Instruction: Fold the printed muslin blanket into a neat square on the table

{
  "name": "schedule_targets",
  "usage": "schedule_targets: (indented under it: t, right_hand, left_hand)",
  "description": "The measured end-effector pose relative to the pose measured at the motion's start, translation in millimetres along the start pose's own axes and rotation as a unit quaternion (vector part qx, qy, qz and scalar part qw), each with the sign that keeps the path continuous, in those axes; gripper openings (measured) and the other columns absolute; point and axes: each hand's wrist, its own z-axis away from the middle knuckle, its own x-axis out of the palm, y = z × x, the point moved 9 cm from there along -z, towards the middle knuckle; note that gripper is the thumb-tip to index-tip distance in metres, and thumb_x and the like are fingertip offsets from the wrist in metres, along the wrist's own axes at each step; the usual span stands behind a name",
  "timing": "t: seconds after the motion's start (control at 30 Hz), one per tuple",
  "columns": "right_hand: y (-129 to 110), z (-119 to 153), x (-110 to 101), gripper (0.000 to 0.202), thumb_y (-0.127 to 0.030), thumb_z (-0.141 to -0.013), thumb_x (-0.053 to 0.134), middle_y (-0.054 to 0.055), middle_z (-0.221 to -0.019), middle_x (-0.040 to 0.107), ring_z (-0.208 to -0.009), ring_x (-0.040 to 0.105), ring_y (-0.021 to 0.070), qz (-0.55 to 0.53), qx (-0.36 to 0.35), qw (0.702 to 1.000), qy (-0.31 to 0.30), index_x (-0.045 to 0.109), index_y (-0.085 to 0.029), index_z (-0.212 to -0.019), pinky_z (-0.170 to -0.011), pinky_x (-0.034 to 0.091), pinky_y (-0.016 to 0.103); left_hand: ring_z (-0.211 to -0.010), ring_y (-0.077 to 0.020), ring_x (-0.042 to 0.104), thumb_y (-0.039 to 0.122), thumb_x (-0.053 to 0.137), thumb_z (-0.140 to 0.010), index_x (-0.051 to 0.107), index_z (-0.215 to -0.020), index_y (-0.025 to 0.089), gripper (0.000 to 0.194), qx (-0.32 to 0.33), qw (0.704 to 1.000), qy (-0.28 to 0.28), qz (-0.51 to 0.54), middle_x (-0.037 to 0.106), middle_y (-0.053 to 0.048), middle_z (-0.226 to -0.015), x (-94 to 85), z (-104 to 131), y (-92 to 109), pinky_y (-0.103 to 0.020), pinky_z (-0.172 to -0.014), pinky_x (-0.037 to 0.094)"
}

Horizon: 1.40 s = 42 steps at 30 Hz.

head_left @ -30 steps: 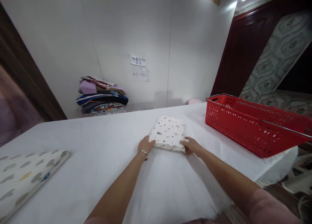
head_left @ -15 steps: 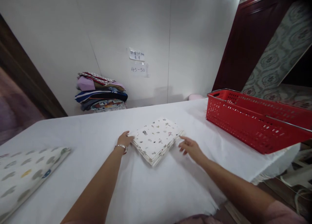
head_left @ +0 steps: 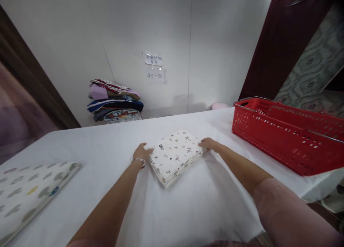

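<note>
A folded white cloth (head_left: 176,155) with small printed motifs lies in several layers at the middle of the white-covered table. My left hand (head_left: 143,154), a bracelet at its wrist, grips the cloth's left corner with the thumb on top. At the right corner, my right hand (head_left: 209,144) is closed on the edge, thumb above; its other fingers are hidden under the layers. The cloth's near corner points toward me.
Another printed cloth (head_left: 34,189) lies at the table's left. A red basket (head_left: 279,141) with metal handles stands on the right. Behind the table is a pile of folded fabrics (head_left: 115,103) against the wall, below paper signs (head_left: 155,75).
My right hand has moved from just beside the cloth onto its right corner and closed there. The cloth has turned slightly. My left hand stays on the left corner.
</note>
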Motion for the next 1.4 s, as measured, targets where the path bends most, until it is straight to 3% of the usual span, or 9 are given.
schedule_targets:
  t: [0.17,0.3,0.4,0.53,0.63,0.73,0.87,1.13,1.4]
  right_hand:
    - [24.1,55.2,37.0,0.047,-0.039,-0.064,0.071,0.004,-0.066,0.063,-0.052,0.056,0.0131,-0.009,0.015,0.994,-0.112,0.056,-0.016,-0.102,-0.044,0.044,0.022]
    - [40.2,85.7,28.6,0.037,-0.042,-0.072,0.063,0.001,-0.063,0.061,-0.05,0.054,0.0096,-0.057,0.01,0.995,-0.084,0.054,-0.016,-0.096,-0.043,0.042,0.018]
    - [47.5,92.2,21.7,0.022,-0.036,-0.074,0.06,0.004,-0.07,0.063,-0.055,0.056,0.0091,-0.102,0.013,0.992,-0.073,0.055,-0.015,-0.076,-0.044,0.042,0.017]
    - [46.8,97.6,33.1,0.013,-0.026,-0.072,0.059,0.005,-0.073,0.064,-0.054,0.056,0.0095,-0.111,0.012,0.987,-0.113,0.058,-0.014,-0.076,-0.043,0.043,0.019]
    - [42.9,103.3,44.2,0.013,-0.022,-0.069,0.058,0.003,-0.069,0.062,-0.052,0.057,0.0102,-0.094,0.01,0.986,-0.136,0.06,-0.014,-0.079,-0.042,0.044,0.019]
    - [41.1,107.6,50.8,0.014,-0.02,-0.067,0.057,0.002,-0.068,0.061,-0.05,0.056,0.0101,-0.1,0.009,0.984,-0.144,0.06,-0.014,-0.079,-0.04,0.043,0.018]
    - [41.6,109.7,52.0,0.016,-0.019,-0.066,0.056,0.001,-0.064,0.061,-0.046,0.054,0.0086,-0.116,-0.005,0.986,-0.119,0.059,-0.014,-0.081,-0.037,0.04,0.016]
    - [41.3,112.6,47.7,0.019,-0.021,-0.068,0.054,-0.002,-0.058,0.059,-0.041,0.046,0.0059,-0.098,-0.058,0.993,-0.043,0.058,-0.015,-0.085,-0.033,0.032,0.015]
    - [42.5,113.2,47.9,0.022,-0.023,-0.068,0.055,-0.003,-0.056,0.057,-0.041,0.045,0.0061,-0.12,-0.085,0.988,-0.041,0.06,-0.014,-0.087,-0.035,0.032,0.016]
  left_hand:
    - [-0.102,-0.0236,0.055,0.035,0.062,-0.069,0.04,-0.125,0.013,0.064,0.04,0.992,-0.034,-0.119,0.057,-0.013,-0.114,-5.4,-27.4,5.9,-0.03,-0.083,0.043]
    - [-0.115,-0.0283,0.044,0.038,0.061,-0.07,0.041,-0.125,0.014,0.063,0.071,0.982,-0.023,-0.171,0.047,-0.015,-0.126,-9.2,-22.6,20.2,-0.036,-0.092,0.038]
    - [-0.116,-0.0272,0.042,0.037,0.054,-0.076,0.046,-0.122,0.016,0.051,0.194,0.958,-0.002,-0.212,0.048,-0.011,-0.126,0.5,20.9,66.0,-0.037,-0.095,0.035]
    - [-0.102,-0.0207,0.05,0.038,0.052,-0.079,0.059,-0.104,0.02,0.031,0.343,0.92,-0.097,-0.165,0.058,-0.005,-0.11,49.2,114.4,123.4,-0.032,-0.09,0.038]
    - [-0.094,-0.0205,0.051,0.042,0.055,-0.076,0.06,-0.097,0.022,0.03,0.423,0.882,-0.135,-0.155,0.06,-0.004,-0.1,84.6,174.7,147.5,-0.033,-0.081,0.04]
    - [-0.093,-0.0218,0.05,0.042,0.057,-0.074,0.059,-0.094,0.021,0.029,0.457,0.861,-0.135,-0.178,0.057,-0.006,-0.097,108.2,203.5,154.8,-0.034,-0.078,0.039]
    - [-0.094,-0.023,0.048,0.037,0.055,-0.077,0.058,-0.093,0.02,0.024,0.457,0.863,-0.111,-0.186,0.054,-0.007,-0.096,118.1,208.1,155.2,-0.036,-0.078,0.037]
    - [-0.09,-0.0217,0.048,0.035,0.047,-0.082,0.058,-0.088,0.019,0.021,0.45,0.869,-0.102,-0.178,0.054,-0.007,-0.092,116.6,207.2,154.7,-0.035,-0.076,0.036]
    - [-0.091,-0.0212,0.047,0.032,0.043,-0.085,0.057,-0.089,0.018,0.02,0.456,0.868,-0.086,-0.179,0.054,-0.007,-0.094,121.5,216.6,156.4,-0.036,-0.077,0.035]
